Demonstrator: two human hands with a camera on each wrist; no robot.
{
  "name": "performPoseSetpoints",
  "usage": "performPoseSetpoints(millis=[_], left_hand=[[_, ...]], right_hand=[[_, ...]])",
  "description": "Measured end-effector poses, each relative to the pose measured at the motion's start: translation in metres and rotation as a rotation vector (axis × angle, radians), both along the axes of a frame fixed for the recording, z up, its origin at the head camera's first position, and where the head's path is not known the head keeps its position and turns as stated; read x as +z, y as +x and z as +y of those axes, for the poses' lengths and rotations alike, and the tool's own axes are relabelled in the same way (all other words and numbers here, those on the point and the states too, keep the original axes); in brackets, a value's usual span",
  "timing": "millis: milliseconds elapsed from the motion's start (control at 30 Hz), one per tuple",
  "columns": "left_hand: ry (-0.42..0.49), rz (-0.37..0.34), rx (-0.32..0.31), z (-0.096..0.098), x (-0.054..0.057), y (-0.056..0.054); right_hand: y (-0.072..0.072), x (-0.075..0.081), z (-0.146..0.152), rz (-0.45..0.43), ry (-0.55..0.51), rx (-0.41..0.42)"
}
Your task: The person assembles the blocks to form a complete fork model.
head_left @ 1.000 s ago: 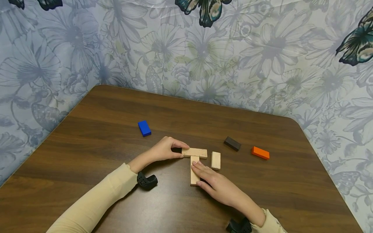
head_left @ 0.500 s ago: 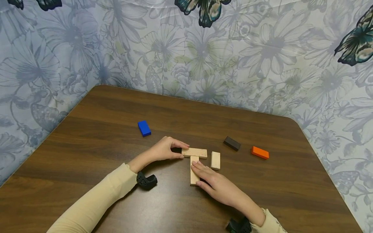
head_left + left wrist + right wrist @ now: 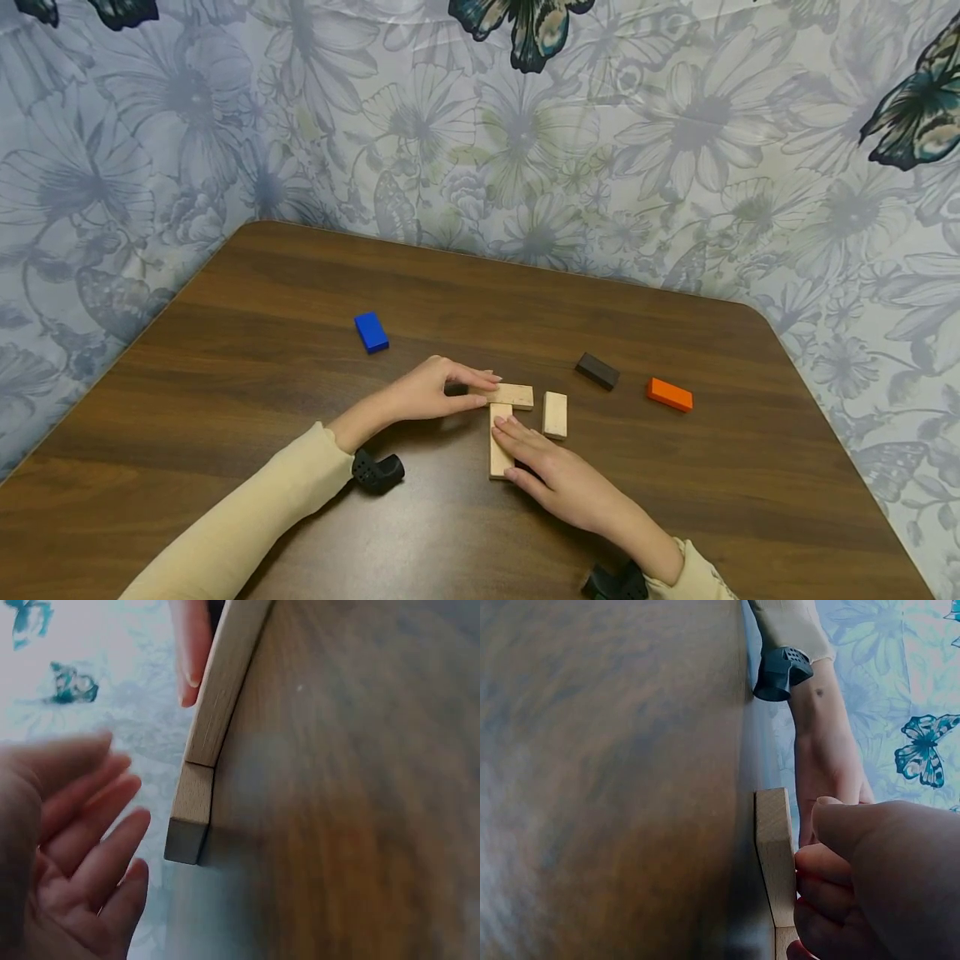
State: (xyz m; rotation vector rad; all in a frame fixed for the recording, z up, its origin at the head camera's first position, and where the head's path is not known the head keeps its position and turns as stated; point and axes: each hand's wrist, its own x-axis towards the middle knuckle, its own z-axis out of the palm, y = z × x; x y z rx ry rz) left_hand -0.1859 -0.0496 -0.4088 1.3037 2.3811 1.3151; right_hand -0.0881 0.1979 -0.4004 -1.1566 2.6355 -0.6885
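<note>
Two plain wooden blocks form a T on the table in the head view: a crosswise block [image 3: 517, 397] at the far end and a lengthwise block [image 3: 501, 454] meeting its near side. My left hand [image 3: 427, 392] reaches over the crosswise block's left end, hiding it; in the left wrist view its fingers [image 3: 112, 862] are extended, apart from the wood. My right hand [image 3: 558, 479] rests its fingers on the lengthwise block, thumb by its near right edge. A third wooden block [image 3: 555, 415] lies just right of the T.
A blue block [image 3: 372, 332] lies at the back left of the brown table [image 3: 225, 350]. To the right lie a dark block [image 3: 597, 372] and an orange block [image 3: 670, 395]. Flowered fabric [image 3: 420, 125] hangs behind the table's far edge.
My left hand has let go of the crosswise block's left end and slid slightly right, its fingers now over that end. My right hand and the blocks have stayed put.
</note>
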Motion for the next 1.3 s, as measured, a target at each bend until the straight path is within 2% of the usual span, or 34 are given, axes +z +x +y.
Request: performPoseSetpoints(millis=[100, 167, 533, 733, 1067, 1300], left_hand=[[-0.015, -0.010, -0.069, -0.001, 0.003, 0.004], [-0.034, -0.020, -0.092, -0.002, 0.004, 0.006], [-0.153, 0.069, -0.088, -0.002, 0.004, 0.011], [-0.237, 0.083, -0.052, 0.003, 0.002, 0.017], [-0.347, 0.186, 0.029, 0.017, 0.010, 0.029], [-0.365, 0.217, 0.062, 0.021, 0.008, 0.030]], right_hand=[[0.000, 0.000, 0.000, -0.004, -0.001, -0.002], [0.000, 0.000, 0.001, -0.005, 0.000, -0.004], [-0.002, 0.000, 0.004, -0.007, 0.001, -0.002], [-0.003, 0.000, 0.005, -0.001, 0.002, 0.007], [-0.006, -0.001, 0.007, 0.008, 0.002, 0.008], [-0.008, 0.000, 0.008, 0.013, 0.003, 0.013]])
